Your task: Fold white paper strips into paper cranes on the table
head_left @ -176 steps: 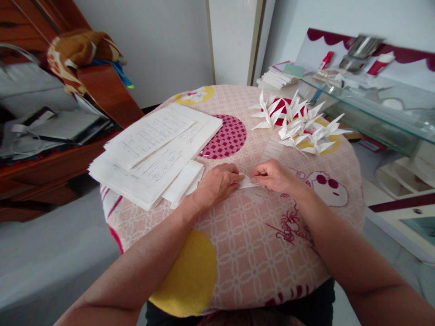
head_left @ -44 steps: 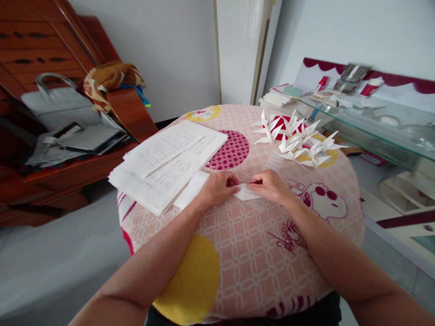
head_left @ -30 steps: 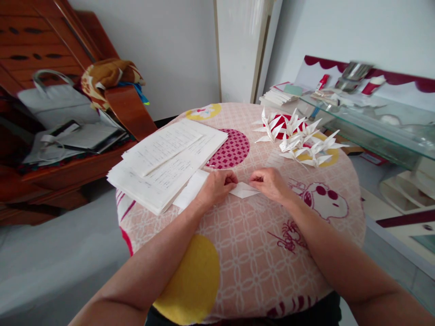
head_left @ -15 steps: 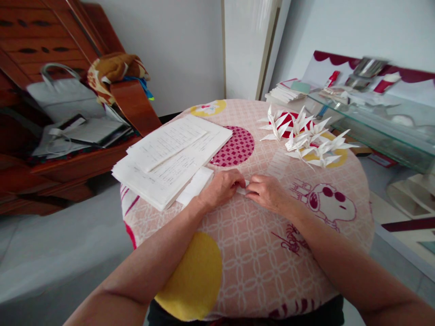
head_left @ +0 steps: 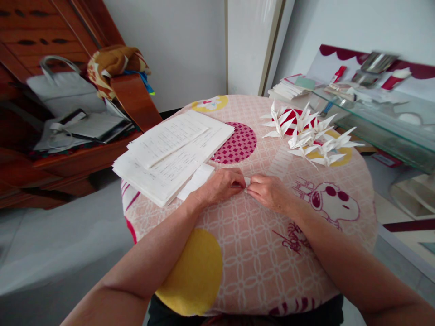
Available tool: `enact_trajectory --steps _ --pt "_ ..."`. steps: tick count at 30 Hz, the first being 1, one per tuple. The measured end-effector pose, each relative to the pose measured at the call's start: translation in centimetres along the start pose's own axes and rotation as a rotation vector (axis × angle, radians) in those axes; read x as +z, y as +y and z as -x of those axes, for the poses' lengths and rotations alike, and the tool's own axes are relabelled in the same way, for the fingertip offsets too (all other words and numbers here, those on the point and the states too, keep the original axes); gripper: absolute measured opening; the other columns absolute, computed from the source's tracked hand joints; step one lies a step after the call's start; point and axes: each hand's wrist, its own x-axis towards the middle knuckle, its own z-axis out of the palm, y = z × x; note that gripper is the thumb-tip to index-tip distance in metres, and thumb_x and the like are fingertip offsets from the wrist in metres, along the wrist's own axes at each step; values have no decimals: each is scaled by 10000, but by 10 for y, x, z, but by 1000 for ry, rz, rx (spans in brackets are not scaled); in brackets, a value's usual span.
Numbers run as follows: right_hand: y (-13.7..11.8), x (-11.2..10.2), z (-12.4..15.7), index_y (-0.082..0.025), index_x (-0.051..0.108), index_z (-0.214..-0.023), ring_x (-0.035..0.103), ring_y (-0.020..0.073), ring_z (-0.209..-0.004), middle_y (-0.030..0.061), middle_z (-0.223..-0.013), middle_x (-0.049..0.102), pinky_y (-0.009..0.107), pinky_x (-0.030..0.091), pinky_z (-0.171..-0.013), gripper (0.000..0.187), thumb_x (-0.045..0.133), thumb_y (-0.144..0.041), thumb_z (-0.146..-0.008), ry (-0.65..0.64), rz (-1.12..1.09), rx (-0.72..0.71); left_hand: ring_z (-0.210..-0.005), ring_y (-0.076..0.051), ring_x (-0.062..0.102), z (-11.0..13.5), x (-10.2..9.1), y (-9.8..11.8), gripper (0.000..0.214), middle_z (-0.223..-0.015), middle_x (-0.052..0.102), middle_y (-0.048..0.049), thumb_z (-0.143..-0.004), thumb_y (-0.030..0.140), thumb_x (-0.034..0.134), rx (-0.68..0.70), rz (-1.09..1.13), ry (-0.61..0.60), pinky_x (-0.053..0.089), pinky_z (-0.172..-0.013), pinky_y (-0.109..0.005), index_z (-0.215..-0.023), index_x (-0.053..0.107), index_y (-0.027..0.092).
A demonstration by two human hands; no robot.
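My left hand (head_left: 222,186) and my right hand (head_left: 269,191) meet at the middle of the round table (head_left: 251,253). Both pinch a small folded piece of white paper (head_left: 247,181), of which only a sliver shows between the fingertips. The fingers of each hand are curled and pressed onto the paper against the pink patterned cloth. A thick stack of printed sheets (head_left: 173,154) lies just left of my left hand, with smaller white slips (head_left: 199,177) at its near corner. Several finished white paper cranes (head_left: 307,136) stand beyond my right hand.
A glass shelf (head_left: 384,117) with small bottles and a metal cup runs along the right. A pile of booklets (head_left: 288,88) sits behind the table. At the left stand wooden furniture (head_left: 61,158), a grey bag (head_left: 64,90) and loose papers.
My hands have drawn closer together over the paper, which showed as a flat triangle a second ago and is mostly covered now. The camera has shifted slightly.
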Motion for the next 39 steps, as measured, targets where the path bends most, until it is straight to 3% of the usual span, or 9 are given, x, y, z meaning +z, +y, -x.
enact_trajectory --steps 10,13,20,39 --pt "4 -2 1 -160 688 -657 479 117 -649 11 -722 550 262 311 -620 259 584 -60 -873 77 -294 183 -764 -140 646 -1 1 4 132 -852 715 -38 -782 86 615 -103 -9 56 492 -704 -241 -753 717 164" --pt "2 -1 -1 -160 686 -637 473 114 -621 3 -682 535 260 315 -608 253 598 -57 -851 100 -299 258 -731 -137 635 -1 2 6 105 -850 709 -41 -779 103 627 -161 -8 71 484 -673 -235 -745 711 156" --pt "-3 -2 -4 -160 703 -698 587 152 -708 46 -763 656 266 398 -673 171 629 -97 -838 109 -316 381 -735 -142 631 -3 7 6 105 -867 705 -55 -774 116 621 -226 -33 123 489 -669 -238 -734 713 147" --pt "-7 0 -11 -158 715 -693 650 204 -760 91 -793 734 274 410 -658 163 616 -124 -818 71 -187 498 -677 -140 588 -8 13 23 126 -835 681 -72 -780 108 608 -445 -265 140 495 -694 -271 -694 699 122"
